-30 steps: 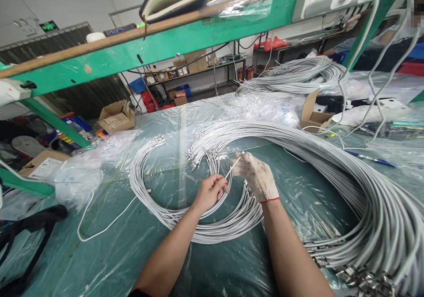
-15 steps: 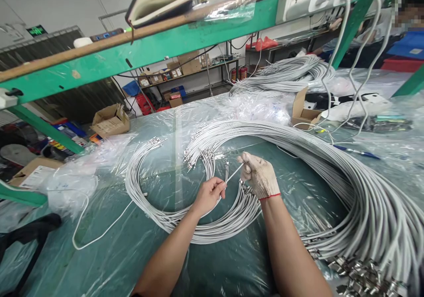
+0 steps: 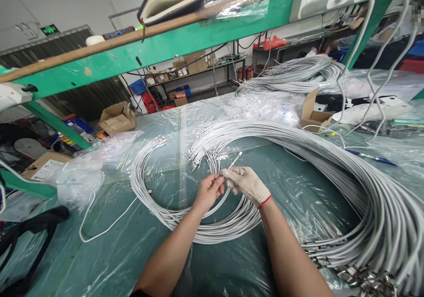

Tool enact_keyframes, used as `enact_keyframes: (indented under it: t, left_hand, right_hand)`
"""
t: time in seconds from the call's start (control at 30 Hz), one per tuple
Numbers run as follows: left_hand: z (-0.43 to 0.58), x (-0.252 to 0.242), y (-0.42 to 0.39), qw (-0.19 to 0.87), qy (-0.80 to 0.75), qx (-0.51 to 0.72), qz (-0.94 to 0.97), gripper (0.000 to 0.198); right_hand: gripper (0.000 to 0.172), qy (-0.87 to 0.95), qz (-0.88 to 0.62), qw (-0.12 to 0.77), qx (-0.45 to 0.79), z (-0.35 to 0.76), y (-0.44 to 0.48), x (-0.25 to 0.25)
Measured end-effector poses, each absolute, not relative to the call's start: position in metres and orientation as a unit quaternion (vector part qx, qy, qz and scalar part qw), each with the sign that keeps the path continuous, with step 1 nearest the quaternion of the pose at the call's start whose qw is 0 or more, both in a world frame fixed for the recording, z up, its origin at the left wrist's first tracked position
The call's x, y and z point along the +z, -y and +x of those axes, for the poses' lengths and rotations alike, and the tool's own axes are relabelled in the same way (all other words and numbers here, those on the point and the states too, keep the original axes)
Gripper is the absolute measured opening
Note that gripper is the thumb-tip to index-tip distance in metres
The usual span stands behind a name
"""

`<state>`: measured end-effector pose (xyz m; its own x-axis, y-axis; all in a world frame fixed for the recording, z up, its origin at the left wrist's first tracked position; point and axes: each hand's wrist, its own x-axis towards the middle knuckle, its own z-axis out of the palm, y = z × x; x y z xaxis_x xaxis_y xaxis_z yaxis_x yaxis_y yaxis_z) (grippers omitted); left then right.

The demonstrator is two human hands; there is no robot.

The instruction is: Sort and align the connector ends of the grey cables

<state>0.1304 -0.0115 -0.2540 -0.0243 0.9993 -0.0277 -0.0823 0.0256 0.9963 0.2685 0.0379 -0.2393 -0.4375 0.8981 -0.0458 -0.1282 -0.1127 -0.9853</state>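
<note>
My bare left hand (image 3: 208, 193) pinches a thin pale-grey cable (image 3: 234, 161) between thumb and fingers. My right hand (image 3: 247, 183), in a knitted glove with a red cuff edge, closes on the same cable right beside the left fingertips. The cable's end with a small connector sticks up beyond the glove. Below both hands curves a loose bundle of grey cables (image 3: 228, 233), its metal-tipped ends at the upper left. A larger cable bundle (image 3: 351, 169) arcs behind and to the right, with metal connectors (image 3: 371, 281) at the lower right.
The table (image 3: 109, 261) is covered in clear plastic film. A green shelf frame (image 3: 109, 65) crosses above it, with hanging white cords (image 3: 359, 32). More coiled cables (image 3: 298, 74), a small open carton (image 3: 316, 114) and a blue pen (image 3: 374, 157) lie further back. A black strap-like object (image 3: 31, 239) is at left.
My right hand has moved left and down along the cable to meet my left hand. The cable's connector end now shows above the glove. The view has shifted slightly.
</note>
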Motion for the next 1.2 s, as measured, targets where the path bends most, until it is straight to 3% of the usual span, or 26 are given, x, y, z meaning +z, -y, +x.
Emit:
enact_keyframes:
  t: [0.27,0.8,0.93,1.03,1.1,1.2]
  left_hand:
    - [0.135,-0.256,0.013,0.52,-0.497,0.495,0.488,0.042]
    - [0.139,-0.26,0.016,0.503,-0.5,0.458,0.536,0.036]
    - [0.128,-0.258,0.009,0.438,-0.525,0.485,0.545,0.038]
    - [0.118,-0.258,0.005,0.327,-0.579,0.471,0.58,0.04]
    - [0.115,-0.261,0.008,0.26,-0.611,0.395,0.635,0.046]
    - [0.114,-0.271,0.019,0.206,-0.612,0.233,0.727,0.074]
  right_hand:
    - [0.031,0.467,-0.423,0.459,0.626,0.274,-0.039,-0.233]
    - [0.035,0.413,-0.424,0.525,0.611,0.297,-0.049,-0.232]
    - [0.04,0.468,-0.483,0.513,0.534,0.299,-0.06,-0.242]
    - [0.044,0.499,-0.555,0.456,0.485,0.31,-0.069,-0.255]
    - [0.044,0.501,-0.585,0.434,0.467,0.319,-0.074,-0.262]
    - [0.042,0.494,-0.605,0.431,0.452,0.327,-0.077,-0.265]
